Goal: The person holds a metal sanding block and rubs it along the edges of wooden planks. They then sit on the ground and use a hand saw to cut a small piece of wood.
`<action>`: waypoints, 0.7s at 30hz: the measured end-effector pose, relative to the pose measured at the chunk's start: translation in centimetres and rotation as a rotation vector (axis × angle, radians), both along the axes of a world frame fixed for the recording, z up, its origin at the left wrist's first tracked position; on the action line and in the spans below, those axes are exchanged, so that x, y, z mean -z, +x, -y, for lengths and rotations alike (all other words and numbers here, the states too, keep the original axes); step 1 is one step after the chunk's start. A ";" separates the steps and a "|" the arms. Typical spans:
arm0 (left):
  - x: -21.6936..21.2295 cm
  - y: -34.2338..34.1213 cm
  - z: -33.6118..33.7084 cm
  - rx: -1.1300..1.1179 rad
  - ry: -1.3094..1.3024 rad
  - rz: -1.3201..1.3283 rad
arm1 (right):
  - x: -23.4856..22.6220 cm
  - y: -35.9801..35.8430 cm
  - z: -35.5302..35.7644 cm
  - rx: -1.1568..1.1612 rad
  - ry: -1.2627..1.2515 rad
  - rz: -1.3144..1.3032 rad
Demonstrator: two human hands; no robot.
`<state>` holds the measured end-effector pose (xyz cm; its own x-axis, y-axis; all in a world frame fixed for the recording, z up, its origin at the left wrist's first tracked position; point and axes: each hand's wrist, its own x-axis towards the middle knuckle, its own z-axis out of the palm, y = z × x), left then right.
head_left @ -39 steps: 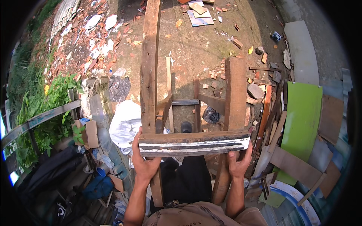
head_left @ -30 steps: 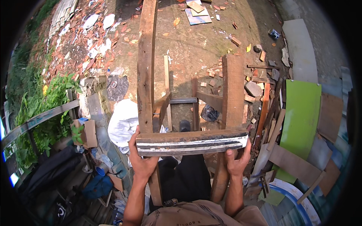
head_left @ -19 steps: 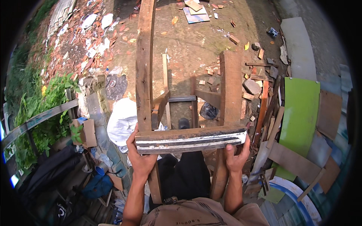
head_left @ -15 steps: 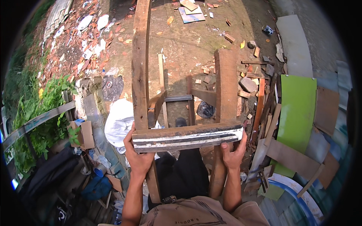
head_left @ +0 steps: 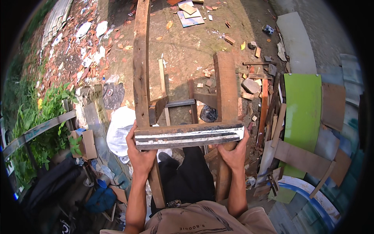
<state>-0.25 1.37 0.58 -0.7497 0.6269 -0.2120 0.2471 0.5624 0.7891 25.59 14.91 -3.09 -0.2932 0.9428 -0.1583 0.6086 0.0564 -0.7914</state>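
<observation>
Between my two hands is a short wooden plank (head_left: pixel 189 135), brown on its upper face, with white and black stripes along the edge that faces me. My left hand (head_left: pixel 141 156) grips its left end, fingers behind and thumb in front. At its right end, my right hand (head_left: pixel 235 153) is wrapped round the wood in the same way. The plank lies crosswise over two long brown beams, the left beam (head_left: pixel 141 66) and the thicker right beam (head_left: pixel 226 85). Whether it rests on them or hovers just above, I cannot tell.
Lower crosspieces, one a grey bar (head_left: pixel 180 103), join the frame below. A white sack (head_left: pixel 120 130) lies to the left. On the right are wood scraps, a green board (head_left: pixel 302 113) and a stone (head_left: pixel 251 85). Leafy plants (head_left: pixel 39 121) grow at the far left.
The plank and both hands sit slightly higher and further left in view, as the whole scene has shifted left. Below the plank, my legs have shifted a little. Both hands keep their hold.
</observation>
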 end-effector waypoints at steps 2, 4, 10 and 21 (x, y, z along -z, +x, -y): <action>0.0 -0.1 0.2 0.005 0.004 -0.022 | 0.1 -0.1 0.0 -0.002 0.015 -0.002; -0.1 -0.2 0.2 0.019 -0.001 -0.056 | -0.1 -0.3 0.3 0.022 -0.021 -0.038; 0.1 -0.5 0.4 0.018 0.044 0.084 | -0.1 0.0 0.8 0.030 -0.087 -0.038; 0.2 -0.4 0.7 0.055 0.159 0.125 | 1.3 1.2 0.5 0.041 -0.048 -0.104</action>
